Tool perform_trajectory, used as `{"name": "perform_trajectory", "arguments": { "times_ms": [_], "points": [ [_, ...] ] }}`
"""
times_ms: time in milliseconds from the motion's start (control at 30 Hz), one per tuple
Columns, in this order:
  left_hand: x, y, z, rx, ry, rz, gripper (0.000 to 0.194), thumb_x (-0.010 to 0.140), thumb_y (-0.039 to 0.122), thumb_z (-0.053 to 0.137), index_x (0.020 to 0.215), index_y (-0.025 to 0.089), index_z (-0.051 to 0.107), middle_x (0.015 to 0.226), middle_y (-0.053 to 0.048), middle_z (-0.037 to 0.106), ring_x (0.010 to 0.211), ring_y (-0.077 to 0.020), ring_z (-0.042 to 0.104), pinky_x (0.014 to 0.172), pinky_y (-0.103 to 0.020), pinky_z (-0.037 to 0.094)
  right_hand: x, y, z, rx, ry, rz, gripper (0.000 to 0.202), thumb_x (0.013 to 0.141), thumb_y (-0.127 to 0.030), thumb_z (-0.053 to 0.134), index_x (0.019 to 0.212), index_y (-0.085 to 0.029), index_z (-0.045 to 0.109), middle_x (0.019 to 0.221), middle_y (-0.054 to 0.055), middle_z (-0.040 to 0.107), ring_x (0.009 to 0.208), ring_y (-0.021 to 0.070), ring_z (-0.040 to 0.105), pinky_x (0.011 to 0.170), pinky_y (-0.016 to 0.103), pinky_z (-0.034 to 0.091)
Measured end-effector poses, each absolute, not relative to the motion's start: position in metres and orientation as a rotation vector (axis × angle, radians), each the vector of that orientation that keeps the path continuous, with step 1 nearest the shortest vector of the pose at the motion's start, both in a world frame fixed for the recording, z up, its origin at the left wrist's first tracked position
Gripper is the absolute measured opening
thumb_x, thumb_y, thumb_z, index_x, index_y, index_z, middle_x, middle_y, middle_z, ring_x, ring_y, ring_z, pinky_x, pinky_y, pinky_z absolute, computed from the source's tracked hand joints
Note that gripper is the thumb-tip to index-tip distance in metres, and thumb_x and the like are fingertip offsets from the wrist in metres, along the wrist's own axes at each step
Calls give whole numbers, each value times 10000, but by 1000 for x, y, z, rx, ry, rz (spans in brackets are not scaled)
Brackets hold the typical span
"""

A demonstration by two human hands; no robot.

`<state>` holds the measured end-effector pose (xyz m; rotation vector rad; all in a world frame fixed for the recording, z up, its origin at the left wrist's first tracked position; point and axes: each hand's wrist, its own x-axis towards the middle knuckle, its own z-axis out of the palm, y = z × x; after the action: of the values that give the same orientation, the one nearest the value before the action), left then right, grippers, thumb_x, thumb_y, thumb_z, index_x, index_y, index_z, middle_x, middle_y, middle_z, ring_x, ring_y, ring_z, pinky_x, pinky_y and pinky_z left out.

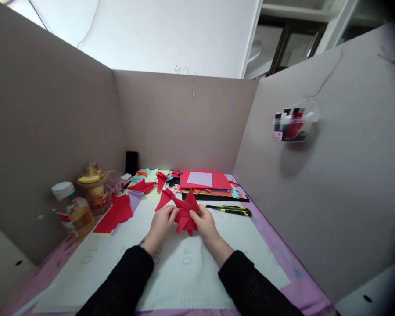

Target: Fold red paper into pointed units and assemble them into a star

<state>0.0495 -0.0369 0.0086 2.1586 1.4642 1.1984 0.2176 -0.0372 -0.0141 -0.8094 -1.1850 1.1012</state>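
Note:
Between my two hands is a red folded paper piece (pixel 185 216) with several pointed flaps, raised over the white mat (pixel 174 281). My left hand (pixel 164 220) pinches its left side between thumb and fingers. On the right side, my right hand (pixel 204 223) grips it, thumb on the near face and fingers mostly hidden behind. Just behind it on the left lies another red folded paper (pixel 164 198). A black and yellow utility knife (pixel 232 210) rests to the right of my right hand.
Stacked coloured paper (pixel 220 179) lies at the back right, red folded shapes (pixel 142 186) at the back left. Loose red sheets (pixel 115 214), a bottle of amber liquid (pixel 80 215) and a lidded tub (pixel 97 191) stand left. Grey partitions (pixel 184 123) enclose the table.

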Motion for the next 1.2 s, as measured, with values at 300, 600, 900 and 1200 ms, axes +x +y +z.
{"name": "perform_trajectory", "arguments": {
  "times_ms": [300,600,900,1200],
  "points": [
    [54,-38,7,2164,1656,1109,292,926,295,368,684,211,509,700,-41,583,672,-202,542,609,-292,343,215,-38,-16,-839,-1182,1107,169,744,-322,670,822,-184,614,768,13,671,699,174,605,648,272,460],
    [51,-41,11,2145,1535,1218,236,922,329,412,758,211,535,738,-21,588,703,-189,554,654,-286,389,215,-38,-15,-896,-1203,1251,206,660,-299,701,788,-141,663,713,55,717,611,200,635,581,293,474],
    [55,-40,10,2063,1396,1302,245,901,323,437,755,195,586,784,-35,628,759,-183,581,706,-286,428,216,-44,-8,-928,-1195,1149,197,660,-283,716,787,-136,684,699,39,710,609,186,611,572,275,455],
    [59,-31,1,1954,1465,1268,246,874,318,433,681,199,528,701,-8,585,708,-178,551,663,-281,395,215,-43,-11,-867,-1184,1235,229,661,-344,734,785,-158,685,713,35,711,626,200,630,592,297,476]
  ]
}}
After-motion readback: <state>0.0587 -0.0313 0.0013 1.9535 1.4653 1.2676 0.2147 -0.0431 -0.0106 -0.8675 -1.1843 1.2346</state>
